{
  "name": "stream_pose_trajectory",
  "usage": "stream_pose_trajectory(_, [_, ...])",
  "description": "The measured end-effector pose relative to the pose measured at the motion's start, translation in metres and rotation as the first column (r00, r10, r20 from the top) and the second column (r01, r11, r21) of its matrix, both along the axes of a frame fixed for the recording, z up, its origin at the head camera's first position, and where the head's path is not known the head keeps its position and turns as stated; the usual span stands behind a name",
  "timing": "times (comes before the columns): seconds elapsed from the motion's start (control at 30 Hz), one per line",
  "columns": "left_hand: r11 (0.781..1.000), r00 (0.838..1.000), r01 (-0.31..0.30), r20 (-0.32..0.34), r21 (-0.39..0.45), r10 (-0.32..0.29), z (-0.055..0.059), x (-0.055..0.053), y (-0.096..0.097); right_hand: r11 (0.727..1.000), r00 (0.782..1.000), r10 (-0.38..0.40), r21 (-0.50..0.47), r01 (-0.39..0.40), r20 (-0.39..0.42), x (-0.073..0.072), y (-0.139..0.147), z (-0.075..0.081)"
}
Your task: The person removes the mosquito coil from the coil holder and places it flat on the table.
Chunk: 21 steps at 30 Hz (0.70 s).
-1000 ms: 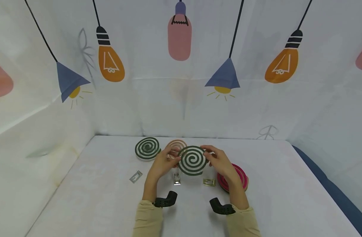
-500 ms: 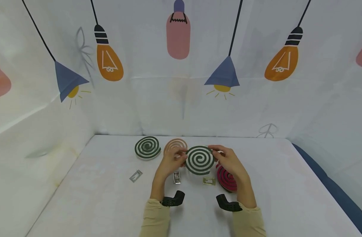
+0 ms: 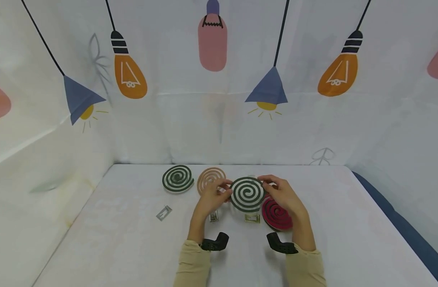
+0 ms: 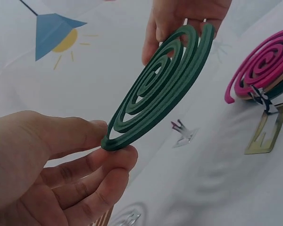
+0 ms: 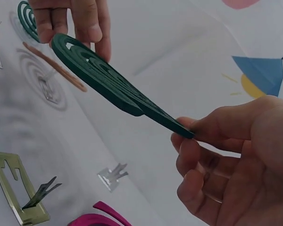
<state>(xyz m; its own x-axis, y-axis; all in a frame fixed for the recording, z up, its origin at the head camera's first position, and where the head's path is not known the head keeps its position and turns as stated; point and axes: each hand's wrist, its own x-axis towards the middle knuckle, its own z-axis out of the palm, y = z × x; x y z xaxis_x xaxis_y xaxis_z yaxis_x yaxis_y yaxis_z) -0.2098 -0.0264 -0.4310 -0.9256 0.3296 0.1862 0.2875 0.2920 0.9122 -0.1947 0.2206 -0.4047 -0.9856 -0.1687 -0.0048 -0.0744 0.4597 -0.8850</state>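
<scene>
White table [image 3: 97,247] carries the lot. Left hand [image 3: 212,196] pinches the left rim of a green coil [image 3: 248,192], right hand [image 3: 284,195] the right rim; held at opposite sides, presumably so the spiral doesn't sag. Held coil ×1, clear of the surface, right of mid-table toward the far edge. Second green coil [image 3: 178,178] ×1, by the far edge, toward the far-left corner. Pink-topped stack [image 3: 277,213] ×1, near the right hand, at least three layers, likely piled to save room. Orange coil [image 3: 209,180] ×1, raised on a stand. Silver stands [image 3: 213,217]: four made out, counting that one. Gold stand [image 3: 252,218] ×1, prong up, apparently to bear a coil.
</scene>
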Motion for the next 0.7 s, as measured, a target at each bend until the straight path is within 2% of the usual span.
stream_pose_trajectory(0.2, [0.999,0.999,0.031,0.013,-0.035,-0.031,-0.003,0.0,0.007,0.999,1.0,-0.018,0.031,0.018,0.008,0.001,0.007,-0.002])
stream_pose_trajectory(0.5, [0.997,0.999,0.025,-0.02,-0.078,-0.026,-0.007,0.001,0.017,0.995,0.999,-0.019,0.097,0.023,-0.035,0.001,0.014,-0.002])
stream_pose_trajectory(0.7, [0.996,0.999,0.032,-0.007,-0.087,-0.033,-0.009,0.001,0.025,0.994,0.999,-0.031,0.105,0.032,-0.012,0.002,0.019,-0.002])
